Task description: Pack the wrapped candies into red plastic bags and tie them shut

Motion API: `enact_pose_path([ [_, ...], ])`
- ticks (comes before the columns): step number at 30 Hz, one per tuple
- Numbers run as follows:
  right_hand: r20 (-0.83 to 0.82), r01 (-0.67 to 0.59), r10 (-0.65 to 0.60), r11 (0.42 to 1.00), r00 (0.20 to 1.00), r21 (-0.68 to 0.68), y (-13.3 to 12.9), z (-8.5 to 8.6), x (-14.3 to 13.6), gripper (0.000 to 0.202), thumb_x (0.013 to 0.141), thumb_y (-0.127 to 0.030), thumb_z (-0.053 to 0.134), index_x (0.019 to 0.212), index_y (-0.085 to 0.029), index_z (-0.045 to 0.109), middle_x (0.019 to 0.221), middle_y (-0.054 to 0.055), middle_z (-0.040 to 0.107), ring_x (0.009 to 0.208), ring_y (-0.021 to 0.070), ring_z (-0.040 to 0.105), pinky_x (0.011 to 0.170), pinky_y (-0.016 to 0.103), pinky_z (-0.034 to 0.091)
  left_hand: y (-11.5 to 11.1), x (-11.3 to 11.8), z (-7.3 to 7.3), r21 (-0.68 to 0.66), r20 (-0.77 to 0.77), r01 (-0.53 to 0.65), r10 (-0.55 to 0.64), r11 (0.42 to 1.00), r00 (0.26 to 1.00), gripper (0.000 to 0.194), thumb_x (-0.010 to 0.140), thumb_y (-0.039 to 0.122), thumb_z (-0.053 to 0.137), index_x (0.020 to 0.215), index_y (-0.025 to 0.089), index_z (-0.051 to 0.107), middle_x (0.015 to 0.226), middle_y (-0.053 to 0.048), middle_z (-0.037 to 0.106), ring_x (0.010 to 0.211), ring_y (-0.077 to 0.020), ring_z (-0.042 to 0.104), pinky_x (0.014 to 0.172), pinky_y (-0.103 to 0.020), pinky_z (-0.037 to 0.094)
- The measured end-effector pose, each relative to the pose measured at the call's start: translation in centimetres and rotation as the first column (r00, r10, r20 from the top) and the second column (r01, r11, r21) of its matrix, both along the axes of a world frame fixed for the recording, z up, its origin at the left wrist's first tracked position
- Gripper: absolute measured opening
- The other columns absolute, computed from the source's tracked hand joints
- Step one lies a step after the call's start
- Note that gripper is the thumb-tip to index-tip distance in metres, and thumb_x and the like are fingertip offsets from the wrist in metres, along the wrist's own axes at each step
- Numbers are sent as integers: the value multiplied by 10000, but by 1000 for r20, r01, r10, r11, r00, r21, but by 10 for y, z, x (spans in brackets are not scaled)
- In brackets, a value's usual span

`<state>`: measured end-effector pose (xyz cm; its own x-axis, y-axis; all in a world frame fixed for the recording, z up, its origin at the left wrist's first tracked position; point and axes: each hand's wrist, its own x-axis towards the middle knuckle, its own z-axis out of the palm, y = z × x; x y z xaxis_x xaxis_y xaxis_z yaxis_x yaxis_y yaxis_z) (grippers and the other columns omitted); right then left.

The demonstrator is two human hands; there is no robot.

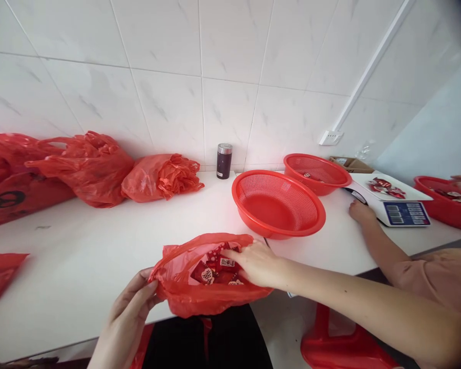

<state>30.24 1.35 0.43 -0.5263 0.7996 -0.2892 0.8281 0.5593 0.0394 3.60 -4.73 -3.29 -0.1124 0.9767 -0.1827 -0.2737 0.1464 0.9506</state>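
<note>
A red plastic bag (pixel 215 300) is held at the table's front edge, its mouth spread wide. Inside lie several small red packets (pixel 207 277) with printed pale labels. My left hand (pixel 136 297) is closed, pinching the bag's left rim between thumb and fingers. From the right, my right hand (pixel 255 261) reaches into the mouth, a finger stretched out over the packets. Its other fingers are partly hidden, and I see nothing clearly gripped in it. Just beyond the bag stands a red perforated basket (pixel 278 230), with no contents visible.
Knotted red bags (pixel 96 174) line the wall at left; a dark tumbler (pixel 224 163) stands mid-table. At right, a co-worker's hand (pixel 363 211) rests by a digital scale (pixel 407 212) bearing red wrapped pieces. Another basket (pixel 317 187) is behind; a red stool (pixel 341 343) stands below.
</note>
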Motion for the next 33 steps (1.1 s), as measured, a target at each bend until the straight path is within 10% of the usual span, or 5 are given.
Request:
enact_pose_path([
  [6,-2,-36,36,999,999,-35,0,0,0,255,789,-142,536,974,-188,705,1018,134,663,997,301,600,876,428,418,-6,-1,1,-6,-13,41,-41,999,999,164,774,378,662,839,228,674,947,-20,693,931,-239,609,785,-317,496],
  [11,-106,-44,35,996,994,-84,-3,-6,6,586,770,-336,659,1337,-276,525,1258,148,527,1127,348,505,930,468,401,-5,3,1,-16,83,140,-139,990,987,145,817,347,619,828,218,682,913,-20,681,859,-207,606,759,-303,505],
  [17,-181,-79,89,995,979,62,0,-5,-3,690,784,-427,679,1413,-284,435,1402,175,408,1241,376,409,1001,509,326,12,2,33,-21,282,78,-69,997,957,133,718,310,717,806,212,699,863,-10,681,796,-180,600,685,-261,530],
  [24,-184,-214,192,970,964,-113,23,55,17,496,876,-583,487,669,-189,706,618,22,619,664,173,572,988,488,320,19,-30,42,29,-23,-114,115,993,993,328,606,435,825,644,195,603,558,50,488,555,-88,410,509,-150,417],
  [33,-371,-107,342,842,863,528,37,105,49,199,865,-105,514,942,-173,685,914,58,599,855,169,516,709,283,412,47,-45,70,300,-16,-358,380,884,925,404,558,460,837,557,193,534,532,52,432,602,-106,430,562,-176,444],
])
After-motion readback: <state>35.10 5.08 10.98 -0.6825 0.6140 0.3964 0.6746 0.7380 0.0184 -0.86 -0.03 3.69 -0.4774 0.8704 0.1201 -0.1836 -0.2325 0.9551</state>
